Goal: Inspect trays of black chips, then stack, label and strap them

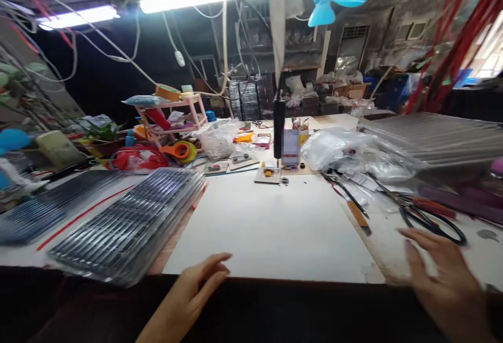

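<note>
Right hand (444,275), spread and empty, was held near the scissors (404,202) at right, judged stiff and best gripped by their loops (462,235); left hand (196,286) was half-curled, empty.

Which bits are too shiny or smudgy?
In the head view, the lights glare white up top; in the head view, the trays have pale, shiny streaks; also in the head view, the right hand looks blurry and the phone looks blocky.
</note>
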### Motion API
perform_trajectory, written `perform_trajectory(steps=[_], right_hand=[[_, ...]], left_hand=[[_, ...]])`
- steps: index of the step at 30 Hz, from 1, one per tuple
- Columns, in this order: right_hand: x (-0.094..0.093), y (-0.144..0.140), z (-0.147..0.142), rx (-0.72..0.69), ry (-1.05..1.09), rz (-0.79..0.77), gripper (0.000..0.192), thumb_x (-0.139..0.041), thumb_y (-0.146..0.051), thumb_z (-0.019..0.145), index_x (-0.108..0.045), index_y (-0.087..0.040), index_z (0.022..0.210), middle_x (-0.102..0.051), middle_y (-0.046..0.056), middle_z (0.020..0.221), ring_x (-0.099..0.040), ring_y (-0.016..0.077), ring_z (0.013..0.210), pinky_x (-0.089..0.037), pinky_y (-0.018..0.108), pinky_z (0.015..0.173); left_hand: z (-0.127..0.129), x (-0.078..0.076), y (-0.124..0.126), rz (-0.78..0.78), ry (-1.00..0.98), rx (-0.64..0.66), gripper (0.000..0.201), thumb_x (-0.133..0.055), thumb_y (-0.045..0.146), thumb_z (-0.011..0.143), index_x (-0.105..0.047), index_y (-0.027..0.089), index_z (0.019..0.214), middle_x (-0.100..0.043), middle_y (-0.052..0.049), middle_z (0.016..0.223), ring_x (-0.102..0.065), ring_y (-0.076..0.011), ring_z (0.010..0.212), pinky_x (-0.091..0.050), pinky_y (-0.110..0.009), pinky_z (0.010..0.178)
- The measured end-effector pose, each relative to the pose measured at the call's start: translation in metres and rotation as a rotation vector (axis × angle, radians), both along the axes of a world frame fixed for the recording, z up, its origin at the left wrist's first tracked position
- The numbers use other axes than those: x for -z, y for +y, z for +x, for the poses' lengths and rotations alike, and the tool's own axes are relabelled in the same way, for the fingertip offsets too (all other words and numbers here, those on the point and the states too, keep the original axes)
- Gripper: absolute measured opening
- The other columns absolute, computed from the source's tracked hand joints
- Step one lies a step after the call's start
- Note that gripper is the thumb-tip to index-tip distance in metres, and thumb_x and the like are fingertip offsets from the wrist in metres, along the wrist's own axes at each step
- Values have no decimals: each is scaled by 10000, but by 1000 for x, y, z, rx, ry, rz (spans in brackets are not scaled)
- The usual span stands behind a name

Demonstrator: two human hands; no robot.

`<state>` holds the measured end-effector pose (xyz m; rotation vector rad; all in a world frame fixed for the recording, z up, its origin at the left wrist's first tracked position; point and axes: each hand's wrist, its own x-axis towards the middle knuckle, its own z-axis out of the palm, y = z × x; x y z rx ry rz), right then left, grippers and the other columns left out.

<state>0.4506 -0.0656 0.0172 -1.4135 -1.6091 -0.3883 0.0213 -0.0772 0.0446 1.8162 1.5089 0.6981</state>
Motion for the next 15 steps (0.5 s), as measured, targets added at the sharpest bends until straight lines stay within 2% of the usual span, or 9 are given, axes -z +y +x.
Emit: perform_trajectory(steps=[2, 4, 6, 8, 10, 12, 15], right_hand=[[-18, 32, -58, -298, -94, 61, 290, -494, -158, 900, -537, -293, 1153, -578, 94, 1043, -557, 265, 994, -435, 458, 880], [-29, 66, -122, -547, -206, 33, 260, -482, -115, 897, -550, -233, 1118, -577, 101, 1051, -550, 248, 976, -442, 425, 819], [-31, 98, -185, -721, -304, -41, 219, -447, -100, 906, -574, -187, 1061, -584, 117, 1058, -542, 245, 962, -432, 415, 787], [-29, 129, -243, -820, -393, -197, 208, -427, -106, 910, -605, -171, 998, -599, 122, 1065, -543, 243, 937, -420, 418, 786], [-28, 162, -296, -849, -411, -409, 206, -458, -116, 900, -623, -172, 1010, -603, 119, 1116, -542, 244, 984, -413, 416, 838], [-29, 197, -345, -840, -386, -454, 246, -479, -146, 905, -606, -169, 1114, -582, 127, 1194, -527, 250, 1073, -415, 403, 880], [-37, 243, -409, -811, -312, -486, 340, -437, -172, 938, -520, -155, 1267, -481, 143, 1344, -464, 246, 1202, -398, 398, 949]], left_hand=[[-37, -10, -9, 320, 124, -219, 350, -498, 434, 890, -596, 274, 1185, -686, -21, 1084, -622, -194, 1032, -471, -304, 925], [-74, -14, -17, 597, 258, -395, 328, -508, 423, 885, -620, 246, 1138, -662, -41, 1146, -595, -216, 1098, -451, -343, 976], [-112, -13, -24, 756, 408, -517, 330, -484, 412, 897, -634, 204, 1104, -653, -73, 1155, -581, -240, 1121, -429, -392, 1012], [-150, -7, -30, 790, 534, -608, 357, -434, 397, 917, -635, 170, 1107, -650, -102, 1157, -574, -263, 1132, -416, -444, 1026], [-183, 3, -35, 756, 608, -674, 396, -371, 360, 935, -606, 160, 1182, -611, -117, 1236, -530, -283, 1198, -393, -487, 1046], [-207, 13, -37, 693, 625, -710, 435, -315, 293, 937, -534, 180, 1295, -515, -106, 1367, -434, -287, 1299, -352, -508, 1078], [-222, 25, -35, 599, 571, -721, 489, -275, 217, 921, -457, 227, 1375, -361, -73, 1490, -301, -269, 1383, -295, -493, 1117]])
